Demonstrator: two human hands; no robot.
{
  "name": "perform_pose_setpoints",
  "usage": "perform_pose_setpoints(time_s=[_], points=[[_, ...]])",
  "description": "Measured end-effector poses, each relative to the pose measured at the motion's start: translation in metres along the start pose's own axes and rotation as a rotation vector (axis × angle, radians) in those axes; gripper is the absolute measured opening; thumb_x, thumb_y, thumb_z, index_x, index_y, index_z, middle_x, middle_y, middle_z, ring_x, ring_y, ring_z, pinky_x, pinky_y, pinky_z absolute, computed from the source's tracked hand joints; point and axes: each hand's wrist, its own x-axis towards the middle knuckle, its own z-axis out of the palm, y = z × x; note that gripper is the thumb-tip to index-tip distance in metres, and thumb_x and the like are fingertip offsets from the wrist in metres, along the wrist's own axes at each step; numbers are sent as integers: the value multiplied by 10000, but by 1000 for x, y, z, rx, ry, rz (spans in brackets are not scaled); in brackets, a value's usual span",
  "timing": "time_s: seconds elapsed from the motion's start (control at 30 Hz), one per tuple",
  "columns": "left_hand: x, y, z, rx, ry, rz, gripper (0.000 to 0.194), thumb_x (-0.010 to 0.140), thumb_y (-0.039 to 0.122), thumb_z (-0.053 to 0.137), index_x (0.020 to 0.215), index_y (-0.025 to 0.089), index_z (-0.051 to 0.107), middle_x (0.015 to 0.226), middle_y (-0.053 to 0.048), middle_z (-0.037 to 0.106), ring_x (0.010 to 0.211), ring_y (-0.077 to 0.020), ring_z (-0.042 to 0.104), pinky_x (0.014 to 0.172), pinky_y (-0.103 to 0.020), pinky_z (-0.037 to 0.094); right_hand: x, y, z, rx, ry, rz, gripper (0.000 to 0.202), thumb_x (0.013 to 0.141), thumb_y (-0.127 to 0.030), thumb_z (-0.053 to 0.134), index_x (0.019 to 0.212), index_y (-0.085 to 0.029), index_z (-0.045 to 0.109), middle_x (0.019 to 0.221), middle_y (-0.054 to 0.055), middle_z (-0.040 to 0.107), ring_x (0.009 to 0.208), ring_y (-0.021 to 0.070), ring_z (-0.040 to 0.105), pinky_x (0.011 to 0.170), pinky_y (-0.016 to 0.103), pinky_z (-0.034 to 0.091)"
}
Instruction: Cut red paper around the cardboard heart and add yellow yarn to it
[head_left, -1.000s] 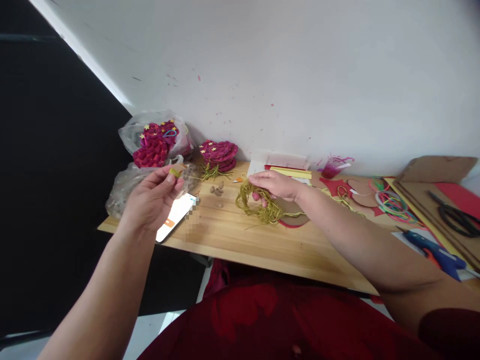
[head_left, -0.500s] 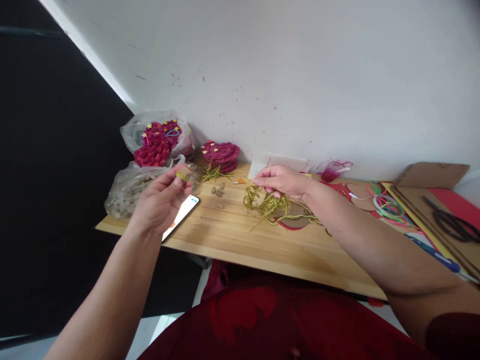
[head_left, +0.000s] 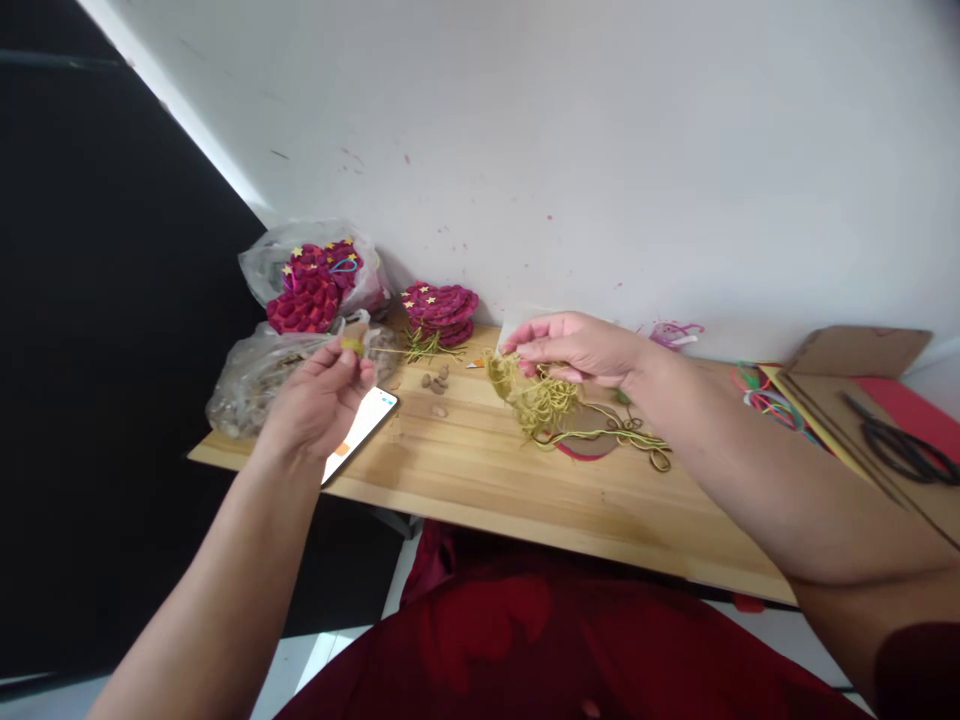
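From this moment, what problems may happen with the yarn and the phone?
The loose yarn bundle in the right hand could tangle, since its strands hang close to the cords beyond it. The phone lies by the table's front edge, near the left hand, so a bump might push it off.

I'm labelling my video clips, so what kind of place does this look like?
Probably a small craft workspace: yarn hangs from the right hand, black-handled scissors lie on cardboard, and star-dotted red-purple pieces are stacked by the wall.
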Motion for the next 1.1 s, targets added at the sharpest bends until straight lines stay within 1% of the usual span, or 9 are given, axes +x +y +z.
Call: perform_pose_setpoints(time_s=[0.13,0.23,0.3,0.43,0.53,0.7,0.83,0.97,1.1], points=[[8,8,5,69,-68,12,157,830,-17,678,822,139,666,682,4,632,612,-91,645,590,-157,563,4,5,2,-167,96,66,166,916,-189,681,1079,-165,661,702,-4,692,406,35,399,358,177,275],[9,16,8,41,-39,92,169,863,-47,623,857,118,658,680,-1,635,590,-77,629,577,-142,545,4,11,3,-287,112,115,152,930,-243,684,1062,-169,691,682,-7,687,427,45,438,372,179,306],[8,23,9,2,7,143,207,885,-76,558,863,110,645,683,2,633,579,-66,615,566,-130,528,1,14,3,-280,104,100,158,929,-283,691,1048,-180,703,691,-10,685,433,40,441,372,172,299],[3,28,13,33,24,36,249,912,-87,470,879,97,635,652,-1,618,563,-78,612,539,-145,520,-4,15,4,-291,32,124,147,859,-272,771,945,-168,714,678,-13,677,428,31,449,366,157,309],[3,24,15,0,35,82,234,908,-78,497,883,113,630,669,1,638,583,-71,619,559,-136,520,-5,16,5,-159,-31,99,141,907,-295,720,884,-162,681,657,-17,667,374,15,402,338,153,265],[15,21,8,84,25,95,186,893,-47,600,867,136,623,657,25,618,566,-70,604,558,-157,512,0,29,4,-195,145,118,160,953,-302,677,860,-178,639,643,-11,669,341,23,414,323,157,287],[21,27,2,45,87,171,210,925,-55,537,930,135,628,705,23,640,571,-48,584,556,-136,496,-1,38,3,-226,93,118,183,992,-344,618,898,-188,631,765,19,708,411,44,546,369,151,386],[15,30,2,45,111,84,255,921,-73,470,916,115,641,661,14,612,555,-68,575,519,-144,485,-5,39,5,-186,28,177,233,1028,-381,539,1054,-182,657,912,58,690,508,62,629,362,140,391],[2,46,5,-3,112,177,267,894,-84,462,869,118,635,674,-7,625,553,-76,560,507,-140,485,-12,44,10,-178,-98,165,274,1011,-354,562,1216,-206,669,1130,101,680,800,126,698,483,160,522]])
